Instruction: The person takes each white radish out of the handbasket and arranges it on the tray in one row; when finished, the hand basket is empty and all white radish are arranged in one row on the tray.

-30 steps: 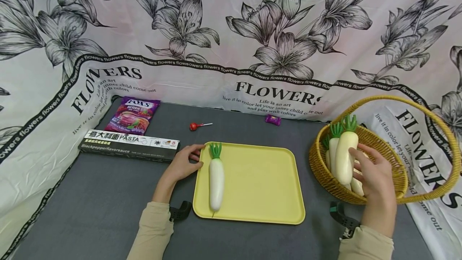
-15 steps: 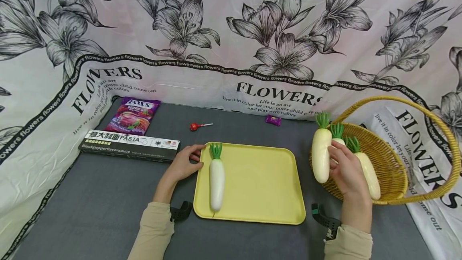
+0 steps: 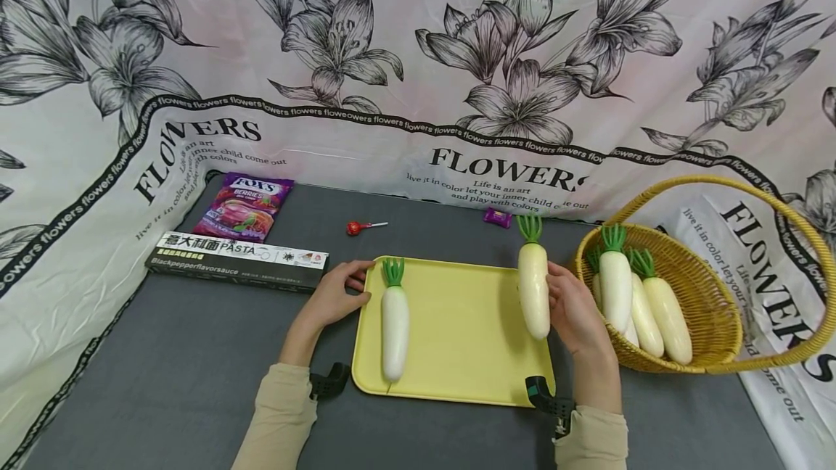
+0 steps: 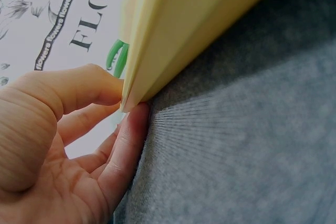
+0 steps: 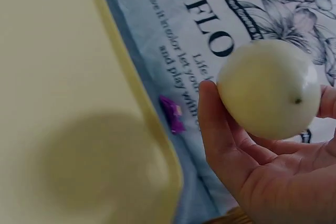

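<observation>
A yellow tray (image 3: 460, 332) lies on the table, with one white radish (image 3: 395, 332) with green leaves along its left side. My left hand (image 3: 334, 299) pinches the tray's upper left edge; in the left wrist view the thumb and a finger (image 4: 126, 156) meet at the rim. My right hand (image 3: 576, 309) holds a second, creamier white radish (image 3: 533, 290) above the tray's right side, leaves pointing away. In the right wrist view that radish (image 5: 268, 90) shows its rounded end, and a shadow falls on the tray below.
At the right a wicker basket (image 3: 721, 296) with a tall handle holds several more radishes (image 3: 668, 318). Behind the tray lie a red lollipop (image 3: 355, 228) and a purple candy (image 3: 498, 218). A pasta box (image 3: 238, 261) and a purple candy bag (image 3: 244, 207) are at the left.
My right hand has lifted a radish out of the basket and carried it left over the tray's right side. The left hand stays on the tray's edge.
</observation>
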Action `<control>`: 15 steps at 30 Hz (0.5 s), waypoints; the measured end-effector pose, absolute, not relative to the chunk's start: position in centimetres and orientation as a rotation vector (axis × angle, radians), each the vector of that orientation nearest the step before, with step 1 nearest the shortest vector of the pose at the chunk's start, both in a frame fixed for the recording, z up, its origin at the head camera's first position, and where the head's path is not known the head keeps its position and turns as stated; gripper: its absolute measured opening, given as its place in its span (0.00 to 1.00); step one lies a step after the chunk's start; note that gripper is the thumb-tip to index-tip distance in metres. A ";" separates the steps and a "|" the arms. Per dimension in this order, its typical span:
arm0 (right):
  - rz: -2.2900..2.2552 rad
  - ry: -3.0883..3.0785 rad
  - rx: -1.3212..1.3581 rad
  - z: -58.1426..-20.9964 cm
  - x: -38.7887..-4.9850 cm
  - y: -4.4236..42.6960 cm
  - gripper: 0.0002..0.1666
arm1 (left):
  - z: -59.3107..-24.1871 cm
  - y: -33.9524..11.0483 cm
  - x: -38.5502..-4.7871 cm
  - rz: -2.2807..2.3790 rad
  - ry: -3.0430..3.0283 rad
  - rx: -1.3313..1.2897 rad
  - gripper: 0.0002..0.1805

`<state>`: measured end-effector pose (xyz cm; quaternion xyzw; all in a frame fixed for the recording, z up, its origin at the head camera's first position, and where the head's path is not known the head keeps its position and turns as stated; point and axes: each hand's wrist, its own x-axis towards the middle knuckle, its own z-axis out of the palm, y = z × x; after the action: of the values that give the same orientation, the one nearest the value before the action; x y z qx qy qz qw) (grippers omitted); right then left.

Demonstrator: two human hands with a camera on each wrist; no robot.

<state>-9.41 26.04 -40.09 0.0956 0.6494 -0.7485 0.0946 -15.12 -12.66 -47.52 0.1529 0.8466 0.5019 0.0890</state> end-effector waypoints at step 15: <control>-1.947 2.149 0.403 -42.8 -11.2 21.7 0.35 | -47.5 -12.8 -15.1 1.494 2.517 0.461 0.29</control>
<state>-11.17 21.72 -42.77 0.1370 0.7298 -0.6612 0.1071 -15.07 -12.78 -47.49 0.1549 0.8460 0.5023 0.0892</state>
